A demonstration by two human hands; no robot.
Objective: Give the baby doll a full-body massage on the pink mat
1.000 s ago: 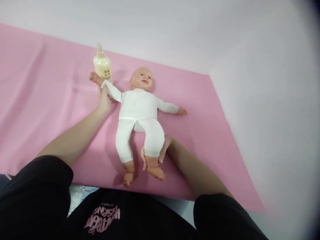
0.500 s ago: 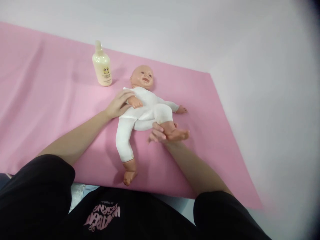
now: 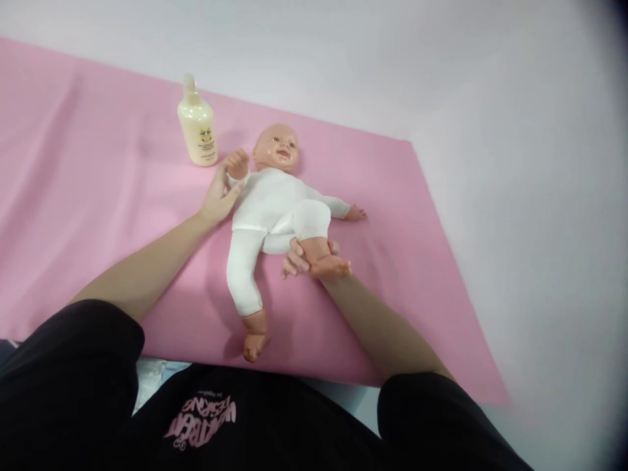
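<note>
Grip, left: your left hand (image 3: 217,197) holds the doll's (image 3: 273,208) raised forearm, fingers curled about the white sleeve just below its small fist. Grip, right: your right hand (image 3: 303,255) is closed round the doll's ankle, the bare foot (image 3: 331,266) sticking out past your fingers, that leg bent up at the knee.

Item: doll, white bodysuit, lying face up on the pink mat (image 3: 88,196), head toward the far edge. Its other leg lies straight, foot pointing toward you; its other arm lies stretched out on the mat.

Item: cream lotion bottle (image 3: 197,131), upright on the mat, near the doll's raised fist but apart from it, close to the mat's far edge.

Surface: pink mat on a white tabletop (image 3: 515,163), creased at your left.

Near edge: your black sleeves and a black shirt with pink lettering (image 3: 201,418).
</note>
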